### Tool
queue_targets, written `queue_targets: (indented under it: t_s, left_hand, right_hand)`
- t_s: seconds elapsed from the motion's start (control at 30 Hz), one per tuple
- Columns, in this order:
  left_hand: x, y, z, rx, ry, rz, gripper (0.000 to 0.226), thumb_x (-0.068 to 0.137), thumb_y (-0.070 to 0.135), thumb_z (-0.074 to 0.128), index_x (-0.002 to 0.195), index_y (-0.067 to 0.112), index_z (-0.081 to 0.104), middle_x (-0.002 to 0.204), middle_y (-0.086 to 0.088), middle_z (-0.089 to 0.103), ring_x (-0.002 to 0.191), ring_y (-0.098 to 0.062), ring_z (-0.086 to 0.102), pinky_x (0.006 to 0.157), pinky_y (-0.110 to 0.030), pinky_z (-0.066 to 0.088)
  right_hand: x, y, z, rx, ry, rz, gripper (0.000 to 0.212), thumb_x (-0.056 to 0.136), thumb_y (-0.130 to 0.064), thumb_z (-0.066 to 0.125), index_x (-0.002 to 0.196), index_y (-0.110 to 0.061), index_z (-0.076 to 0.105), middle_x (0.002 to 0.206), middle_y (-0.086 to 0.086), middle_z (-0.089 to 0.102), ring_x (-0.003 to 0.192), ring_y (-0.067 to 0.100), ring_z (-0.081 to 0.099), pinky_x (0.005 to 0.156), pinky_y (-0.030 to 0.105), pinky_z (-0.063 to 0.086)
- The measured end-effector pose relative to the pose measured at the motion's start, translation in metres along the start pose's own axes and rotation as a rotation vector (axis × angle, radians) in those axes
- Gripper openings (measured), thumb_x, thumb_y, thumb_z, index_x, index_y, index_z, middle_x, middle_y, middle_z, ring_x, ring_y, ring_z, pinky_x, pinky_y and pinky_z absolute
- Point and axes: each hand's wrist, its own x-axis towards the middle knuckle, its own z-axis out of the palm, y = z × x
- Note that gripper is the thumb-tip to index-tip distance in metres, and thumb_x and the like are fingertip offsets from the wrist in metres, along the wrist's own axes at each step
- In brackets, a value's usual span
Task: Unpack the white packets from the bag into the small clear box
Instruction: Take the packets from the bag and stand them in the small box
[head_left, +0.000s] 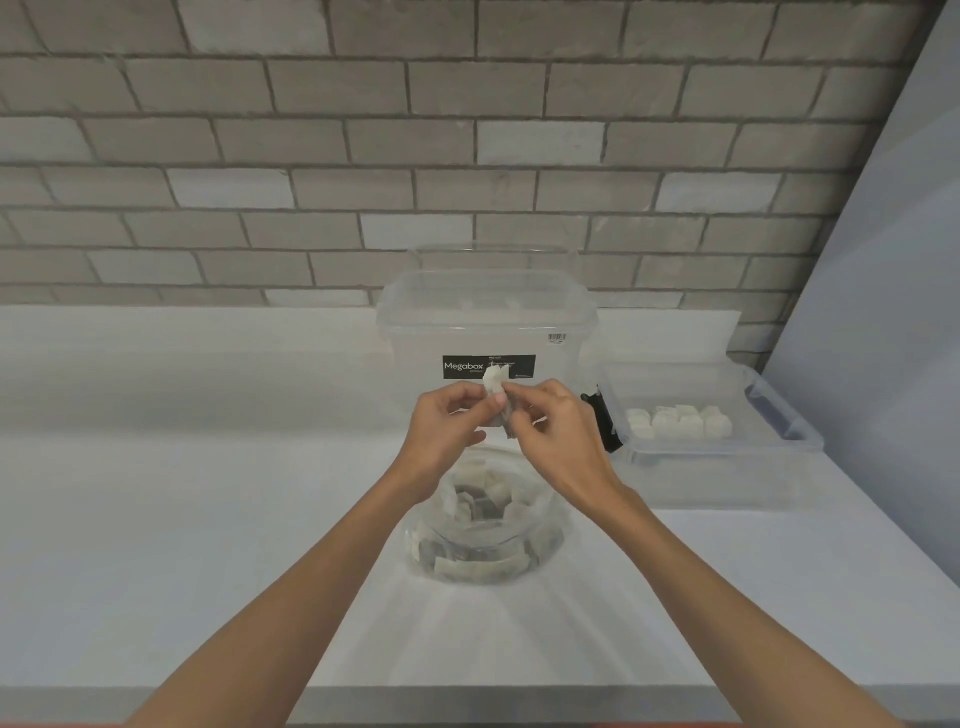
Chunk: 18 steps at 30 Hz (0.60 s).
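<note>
Both my hands are raised over the white table, pinching a small white packet (493, 383) together with its thin clear wrapper. My left hand (448, 427) holds it from the left, my right hand (551, 423) from the right, fingertips meeting at the packet. Below my hands stands a clear bag (485, 525), open at the top, with several wrapped packets inside. The small clear box (709, 457) sits to the right, holding a row of several white packets (678, 422).
A tall clear lidded tub (488, 332) labelled Megabox stands behind my hands, against the grey brick wall. A dark object (602, 421) lies between the tub and the small box. The table's front edge runs near the bottom.
</note>
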Motion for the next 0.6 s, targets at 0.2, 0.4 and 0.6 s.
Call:
queue_targets:
  t_s: [0.2,0.4,0.6]
  left_hand:
    - [0.023,0.021,0.008,0.123,-0.155,0.019,0.020,0.086,0.026,0.070,0.095,0.009,0.070,0.089,-0.003,0.068,0.084,-0.010,0.066,0.091,-0.038,0.053]
    - [0.048,0.045,0.036,0.235,-0.290,0.077,0.007,0.084,0.024,0.072,0.082,0.018,0.069,0.078,0.005,0.070,0.079,-0.004,0.065,0.087,-0.032,0.050]
    - [0.069,0.048,0.073,0.209,-0.290,0.060,0.012,0.083,0.022,0.073,0.087,0.011,0.070,0.083,0.002,0.070,0.081,-0.005,0.064,0.087,-0.032,0.050]
  right_hand:
    - [0.029,0.014,-0.043,0.040,0.083,0.083,0.031,0.087,-0.013,0.057,0.114,-0.024,0.069,0.089,-0.002,0.065,0.074,0.011,0.062,0.069,0.016,0.045]
    - [0.056,0.026,-0.091,0.047,-0.001,0.071,0.009,0.085,-0.018,0.068,0.092,-0.019,0.074,0.080,-0.004,0.071,0.069,0.007,0.064,0.068,0.014,0.048]
    - [0.073,0.046,-0.133,0.090,-0.004,0.099,0.003,0.083,-0.016,0.072,0.084,-0.015,0.074,0.070,-0.001,0.070,0.059,0.005,0.063,0.062,0.018,0.051]
